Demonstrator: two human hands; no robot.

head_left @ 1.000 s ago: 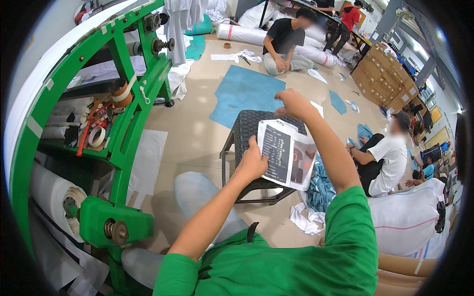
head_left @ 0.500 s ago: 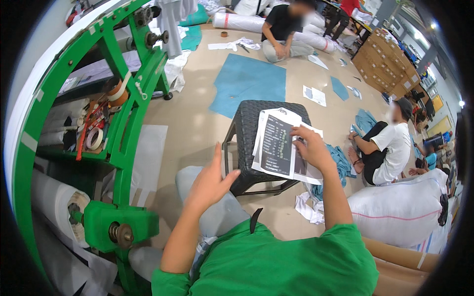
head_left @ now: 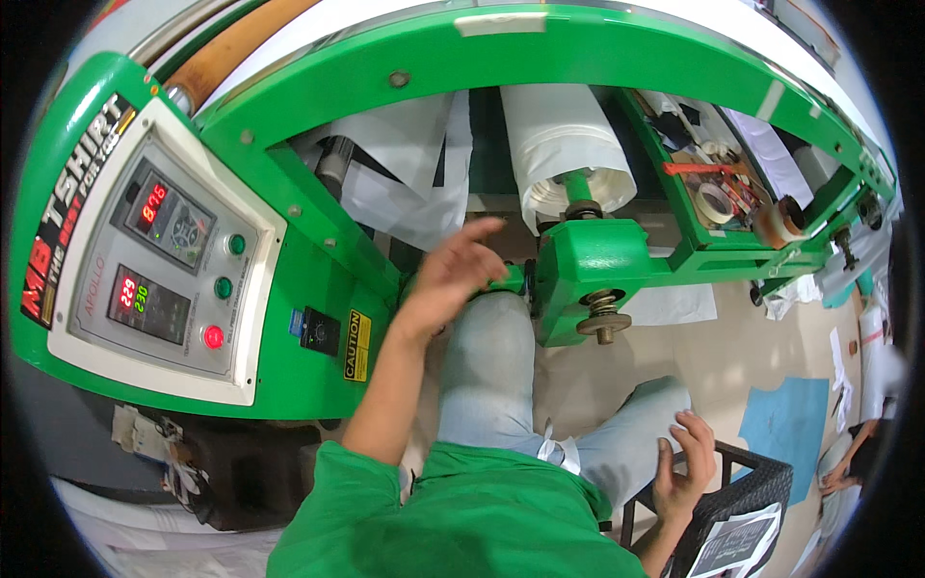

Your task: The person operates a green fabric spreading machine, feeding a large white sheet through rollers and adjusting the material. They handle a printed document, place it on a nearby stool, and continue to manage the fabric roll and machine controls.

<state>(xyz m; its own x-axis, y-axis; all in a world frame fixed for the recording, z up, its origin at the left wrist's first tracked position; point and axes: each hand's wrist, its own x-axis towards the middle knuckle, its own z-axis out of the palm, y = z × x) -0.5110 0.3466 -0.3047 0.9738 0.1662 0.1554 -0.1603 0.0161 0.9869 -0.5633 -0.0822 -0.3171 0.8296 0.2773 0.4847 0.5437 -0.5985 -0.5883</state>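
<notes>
Beige workshop floor (head_left: 732, 356) shows at the right, beyond a big green machine frame (head_left: 540, 48) that arches across the whole upper view. Seen from above, a person in a green shirt (head_left: 462, 520) and pale trousers sits close against it.

Much is hidden or cut off. Black fisheye corners swallow the edges. The roll of white sheet (head_left: 564, 144) on its green shaft disappears behind the arch at the top. Loose white sheet (head_left: 405, 173) hangs behind the frame, its far end out of sight. At the far right only a sliver of another person (head_left: 853, 462) shows. A dark bundle under the machine at lower left is too shadowed to identify.

On the left sits a cream control panel (head_left: 154, 260) with two dark displays showing red and green digits, two green buttons and one red button. Just right of it are a small black switch plate and an upright yellow caution label (head_left: 357, 332). A tray (head_left: 718, 183) at upper right holds rolls of tape.

The left hand (head_left: 453, 275) is raised, fingers spread and empty, just in front of the green shaft housing (head_left: 588, 270); whether it touches is unclear. The right hand (head_left: 684, 472) is open too, holding nothing, hovering over a black woven stool (head_left: 752, 491) where a printed sheet (head_left: 737, 544) lies at the bottom edge. A blue mat (head_left: 785, 424) lies on the floor beyond.
</notes>
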